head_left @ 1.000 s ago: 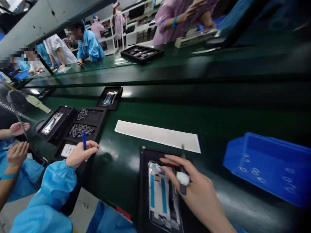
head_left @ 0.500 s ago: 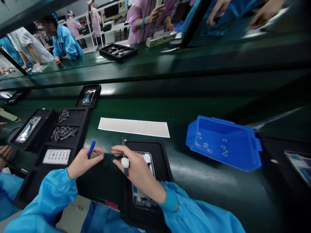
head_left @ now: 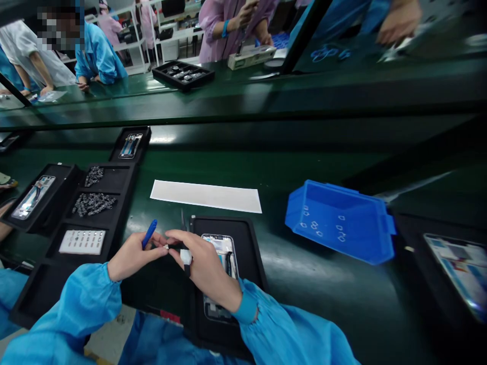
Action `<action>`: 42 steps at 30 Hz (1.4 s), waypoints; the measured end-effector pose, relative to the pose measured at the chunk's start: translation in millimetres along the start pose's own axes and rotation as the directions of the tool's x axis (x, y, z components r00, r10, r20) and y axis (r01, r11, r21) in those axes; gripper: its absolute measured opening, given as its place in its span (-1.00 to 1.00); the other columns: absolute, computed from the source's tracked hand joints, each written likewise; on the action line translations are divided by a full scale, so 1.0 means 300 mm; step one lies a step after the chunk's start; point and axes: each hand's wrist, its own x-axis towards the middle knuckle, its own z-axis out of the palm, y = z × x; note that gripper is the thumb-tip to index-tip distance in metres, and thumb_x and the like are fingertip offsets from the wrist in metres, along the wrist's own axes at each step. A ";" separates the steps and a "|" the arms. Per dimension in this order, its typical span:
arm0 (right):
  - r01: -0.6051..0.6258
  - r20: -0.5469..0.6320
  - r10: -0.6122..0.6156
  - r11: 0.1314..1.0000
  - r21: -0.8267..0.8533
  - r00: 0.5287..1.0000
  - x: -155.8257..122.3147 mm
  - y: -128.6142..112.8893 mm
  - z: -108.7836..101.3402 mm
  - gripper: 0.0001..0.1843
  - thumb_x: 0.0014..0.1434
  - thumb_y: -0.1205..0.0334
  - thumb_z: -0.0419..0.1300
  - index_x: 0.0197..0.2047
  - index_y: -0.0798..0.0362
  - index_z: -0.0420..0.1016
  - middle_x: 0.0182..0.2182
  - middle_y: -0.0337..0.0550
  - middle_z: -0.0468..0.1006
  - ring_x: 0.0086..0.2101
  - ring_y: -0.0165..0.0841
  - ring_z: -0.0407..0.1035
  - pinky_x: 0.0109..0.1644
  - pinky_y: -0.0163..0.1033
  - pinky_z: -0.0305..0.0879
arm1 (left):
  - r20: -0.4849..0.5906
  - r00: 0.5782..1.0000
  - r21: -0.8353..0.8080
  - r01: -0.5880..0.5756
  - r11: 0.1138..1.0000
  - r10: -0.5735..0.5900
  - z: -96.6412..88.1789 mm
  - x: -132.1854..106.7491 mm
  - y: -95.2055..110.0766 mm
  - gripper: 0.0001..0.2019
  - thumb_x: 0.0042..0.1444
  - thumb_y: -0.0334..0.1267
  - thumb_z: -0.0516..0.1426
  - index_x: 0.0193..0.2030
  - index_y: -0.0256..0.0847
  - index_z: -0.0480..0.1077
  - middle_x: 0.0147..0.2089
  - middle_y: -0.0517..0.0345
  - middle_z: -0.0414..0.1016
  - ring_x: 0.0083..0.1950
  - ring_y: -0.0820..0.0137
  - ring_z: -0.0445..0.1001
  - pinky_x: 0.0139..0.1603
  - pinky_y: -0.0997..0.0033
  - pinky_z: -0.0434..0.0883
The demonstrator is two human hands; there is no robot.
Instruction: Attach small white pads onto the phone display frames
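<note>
My left hand (head_left: 133, 253) is closed around a blue pen-like tool (head_left: 149, 234), which points up between the fingers. Its thumb and fingertips also pinch a tiny metallic part (head_left: 166, 247), too small to name. My right hand (head_left: 207, 261) meets it there, thumb and forefinger at the same part. A slim dark tool with a white band (head_left: 186, 256), perhaps tweezers, is tucked in my right hand, its thin tip upward. Below my right hand a phone frame (head_left: 222, 309) lies in a black tray (head_left: 247, 248), partly covered by the hand and forearm.
At left, a black compartment tray (head_left: 127, 190) holds small dark parts (head_left: 93, 204) and a white card (head_left: 82, 242). A white paper strip (head_left: 205, 196) lies ahead. To the right are a blue bin (head_left: 342, 218) and another phone frame (head_left: 456, 263). Co-workers stand across the bench.
My right hand has moved left, and its fingertips now meet the left hand's at the tiny part. The head view has shifted slightly.
</note>
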 end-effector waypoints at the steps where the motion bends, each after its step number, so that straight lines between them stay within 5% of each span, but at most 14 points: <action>1: 0.002 0.006 -0.002 1.000 0.000 1.000 -0.001 0.003 0.000 -0.69 0.30 0.41 0.14 0.06 -0.09 0.42 -0.14 -0.15 0.61 -0.17 -0.25 0.51 -0.09 -0.16 0.43 | 0.001 1.000 0.008 -0.001 1.000 0.001 0.000 0.001 0.000 -0.73 -0.02 -0.07 0.23 -0.27 -0.22 0.52 -0.38 0.17 0.54 -0.36 0.39 0.44 -0.27 0.41 0.43; 8: -0.012 0.083 0.012 1.000 -0.007 0.996 -0.002 0.005 -0.003 -0.64 0.30 0.44 0.10 0.10 -0.09 0.39 -0.20 -0.15 0.57 -0.21 -0.26 0.46 -0.14 -0.17 0.41 | 0.015 1.000 0.041 0.017 0.999 -0.017 0.007 0.009 -0.014 -0.71 -0.04 -0.03 0.23 -0.31 -0.23 0.49 -0.39 0.17 0.53 -0.40 0.40 0.41 -0.32 0.41 0.40; 13: -0.063 -0.010 0.064 0.993 0.104 0.998 0.006 0.007 0.002 -0.63 0.22 0.44 0.16 0.06 -0.06 0.38 -0.22 -0.18 0.55 -0.20 -0.29 0.46 -0.09 -0.19 0.39 | 0.054 0.999 -0.039 -0.002 0.999 0.004 0.008 0.015 -0.008 -0.73 -0.03 -0.09 0.25 -0.26 -0.23 0.48 -0.29 0.13 0.55 -0.25 0.34 0.49 -0.15 0.37 0.44; 23: -0.256 -0.014 0.285 0.881 0.398 0.959 0.011 0.018 0.000 -0.58 0.14 0.37 0.23 0.07 -0.05 0.33 -0.31 -0.27 0.52 -0.27 -0.36 0.46 -0.08 -0.22 0.39 | 0.089 0.994 -0.111 0.076 0.991 -0.067 0.010 0.018 -0.007 -0.63 -0.05 -0.10 0.28 -0.12 -0.26 0.49 -0.19 0.04 0.59 -0.23 0.33 0.52 -0.18 0.37 0.41; 36: -0.296 -0.016 0.342 0.834 0.467 0.940 0.008 0.031 0.000 -0.54 0.14 0.32 0.25 0.10 -0.05 0.28 -0.30 -0.24 0.52 -0.26 -0.35 0.45 -0.07 -0.16 0.41 | 0.035 0.996 -0.164 0.090 0.982 -0.086 0.032 0.033 -0.006 -0.65 -0.06 -0.03 0.30 -0.24 -0.27 0.51 -0.31 0.06 0.59 -0.28 0.34 0.53 -0.18 0.36 0.43; 42: -0.352 0.042 0.397 0.756 0.551 0.917 0.010 0.046 -0.006 -0.50 0.12 0.29 0.27 0.11 -0.06 0.25 -0.29 -0.25 0.49 -0.27 -0.36 0.46 -0.13 -0.19 0.43 | 0.075 0.996 -0.154 0.063 0.986 -0.052 0.022 0.036 -0.012 -0.67 0.01 -0.03 0.25 -0.20 -0.26 0.50 -0.22 0.00 0.63 -0.14 0.26 0.59 -0.05 0.31 0.47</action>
